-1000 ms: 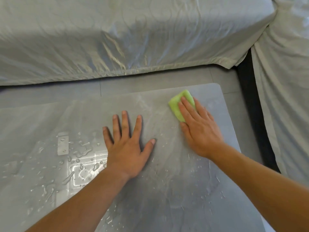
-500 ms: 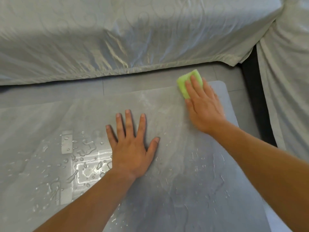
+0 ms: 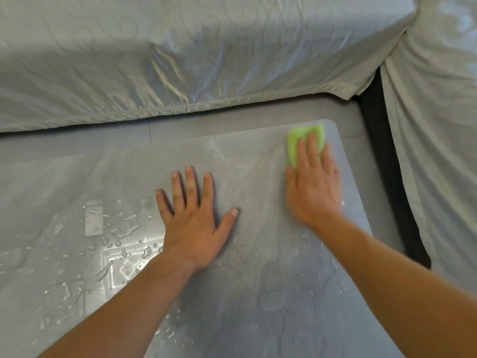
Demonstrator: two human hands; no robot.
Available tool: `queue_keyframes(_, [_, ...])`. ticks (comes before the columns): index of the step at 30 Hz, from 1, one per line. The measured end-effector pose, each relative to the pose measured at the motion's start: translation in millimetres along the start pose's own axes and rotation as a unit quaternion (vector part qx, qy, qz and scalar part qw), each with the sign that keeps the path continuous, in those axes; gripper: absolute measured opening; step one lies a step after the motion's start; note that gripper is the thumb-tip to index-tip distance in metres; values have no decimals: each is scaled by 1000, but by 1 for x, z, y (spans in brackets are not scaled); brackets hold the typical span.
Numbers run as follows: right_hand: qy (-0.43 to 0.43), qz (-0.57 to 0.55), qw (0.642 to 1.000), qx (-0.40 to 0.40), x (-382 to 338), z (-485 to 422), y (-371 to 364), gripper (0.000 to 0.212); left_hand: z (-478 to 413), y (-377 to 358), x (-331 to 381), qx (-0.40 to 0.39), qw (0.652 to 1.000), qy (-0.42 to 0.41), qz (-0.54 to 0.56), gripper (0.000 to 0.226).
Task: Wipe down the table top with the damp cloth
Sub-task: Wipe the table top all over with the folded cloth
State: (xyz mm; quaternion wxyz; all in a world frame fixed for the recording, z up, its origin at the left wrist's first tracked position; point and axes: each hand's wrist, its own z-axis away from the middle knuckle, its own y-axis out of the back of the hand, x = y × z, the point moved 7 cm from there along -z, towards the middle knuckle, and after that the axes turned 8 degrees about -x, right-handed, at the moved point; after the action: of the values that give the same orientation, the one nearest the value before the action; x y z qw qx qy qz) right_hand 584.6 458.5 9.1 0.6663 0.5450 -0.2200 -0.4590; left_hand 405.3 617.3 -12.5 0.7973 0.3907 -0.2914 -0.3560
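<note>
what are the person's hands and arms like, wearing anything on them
Nothing is worn. The left hand and right hand have no gloves and no rings that show, and the nails that show are short. Neither wrist carries a watch or band. The left forearm and right forearm are uncovered to the picture's edge, with no sleeve in view.

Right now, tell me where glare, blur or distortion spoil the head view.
Head view: glare whitens the wet patch on the table top beside the left hand; the right hand and green cloth look slightly motion-blurred; the wide lens bows the sofa cover hem.
</note>
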Motion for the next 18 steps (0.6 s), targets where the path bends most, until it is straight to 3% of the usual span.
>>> queue_keyframes(3, [196, 69, 977, -54, -13, 41, -17, 59, -1, 1, 0, 5, 1000, 2, 1, 87])
queue_keyframes(4, [219, 76, 971, -51, -2, 35, -12, 58, -1, 1, 0, 5, 1000, 3, -2, 87])
queue_keyframes(5, [192, 71, 978, -43, 12, 22, -4, 57, -1, 1, 0, 6, 1000, 2, -6, 87])
queue_keyframes(8, [-20, -8, 1000, -7, 44, -16, 14, 58, 0, 1, 1, 11, 1000, 2, -7, 87])
queue_keyframes(10, [-55, -27, 998, 6, 26, -9, 9, 61, 0, 1, 1, 10, 1000, 0, -7, 86])
queue_keyframes(15, [176, 56, 982, -44, -16, 68, -25, 59, 6, 10, -3, 22, 997, -43, 57, 80])
queue_keyframes(18, [187, 72, 979, -45, -7, 44, -20, 59, 23, 12, -8, 51, 997, -46, 28, 75])
